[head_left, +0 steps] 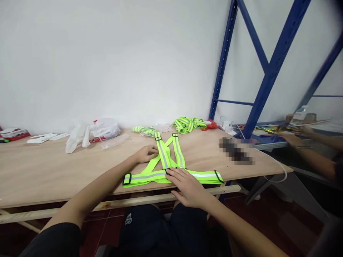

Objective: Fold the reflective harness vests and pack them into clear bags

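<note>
A neon-green reflective strap vest (150, 175) with grey stripes and black buckles lies spread on the wooden table (107, 160). Its two shoulder straps point away from me and its belt runs along the front edge. My left hand (147, 154) rests beside the left shoulder strap, fingertips touching it, the fingers curled together; whether they grip the strap is hidden. Over the centre of the belt, where the straps meet, lies my right hand (187, 187), its fingers stretched out on top and the thumb apart.
Bundled green straps (189, 124) and a packaged bundle (144, 130) lie near the wall. White plastic bags (103, 129) stand left. A pixelated dark object (235, 151) lies right, near the blue rack (264, 85). Another person's arms (311, 146) show far right.
</note>
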A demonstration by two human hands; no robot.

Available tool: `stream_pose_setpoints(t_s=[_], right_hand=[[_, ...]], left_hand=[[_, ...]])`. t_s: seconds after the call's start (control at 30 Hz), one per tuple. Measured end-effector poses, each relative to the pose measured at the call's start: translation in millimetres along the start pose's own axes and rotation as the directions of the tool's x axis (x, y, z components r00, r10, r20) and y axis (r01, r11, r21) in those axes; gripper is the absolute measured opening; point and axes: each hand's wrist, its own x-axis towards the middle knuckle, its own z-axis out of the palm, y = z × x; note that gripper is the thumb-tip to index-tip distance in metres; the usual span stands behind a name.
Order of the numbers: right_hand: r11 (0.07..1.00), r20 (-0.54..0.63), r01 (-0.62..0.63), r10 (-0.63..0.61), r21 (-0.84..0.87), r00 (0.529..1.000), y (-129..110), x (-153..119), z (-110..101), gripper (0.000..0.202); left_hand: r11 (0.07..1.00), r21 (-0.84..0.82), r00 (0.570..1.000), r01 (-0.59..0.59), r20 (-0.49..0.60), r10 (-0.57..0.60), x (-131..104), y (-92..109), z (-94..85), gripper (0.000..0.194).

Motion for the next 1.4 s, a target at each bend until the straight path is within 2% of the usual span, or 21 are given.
stream_pose_setpoints(t_s=[0.07,0.2,0.3,0.37,0.5,0.67,0.93,1.4], right_hand=[[1.0,-0.001,-0.003,0.003,-0.001,1.0,0,0,0,0.055],[1.0,-0.003,-0.017,0.017,-0.001,1.0,-1,0,0,0.059],[0.998,-0.021,-0.059,0.059,0.006,0.998,-1,0,1,0.067],[0.996,-0.033,-0.089,0.089,0.024,0.995,1,0,0,0.069],[0.992,0.003,-0.113,0.113,0.055,0.994,6,5,-4,0.061],[0.99,0.048,-0.131,0.128,0.061,0.991,8,10,-10,0.058],[0.991,0.08,-0.137,0.136,0.01,0.988,4,7,-10,0.063],[0.993,0.071,-0.121,0.121,-0.009,0.99,5,8,-6,0.064]], left_hand=[[0.998,0.065,1.0,-0.01,0.026,0.009,-1,3,0.3,0.035],[0.99,0.134,0.998,0.045,0.034,-0.05,3,5,1.2,0.034],[0.987,0.163,0.998,-0.011,0.061,0.001,10,2,4.2,0.041],[0.981,0.181,0.992,-0.066,0.115,0.045,15,-2,7.0,0.044],[0.978,0.179,0.979,-0.111,0.191,0.076,21,-9,11.8,0.047],[0.965,0.254,0.98,-0.061,0.198,0.01,21,-17,12.4,0.049],[0.907,0.414,0.973,0.077,0.169,-0.16,10,-35,1.4,0.052],[0.912,0.392,0.971,0.116,0.15,-0.188,4,-43,3.8,0.06]])
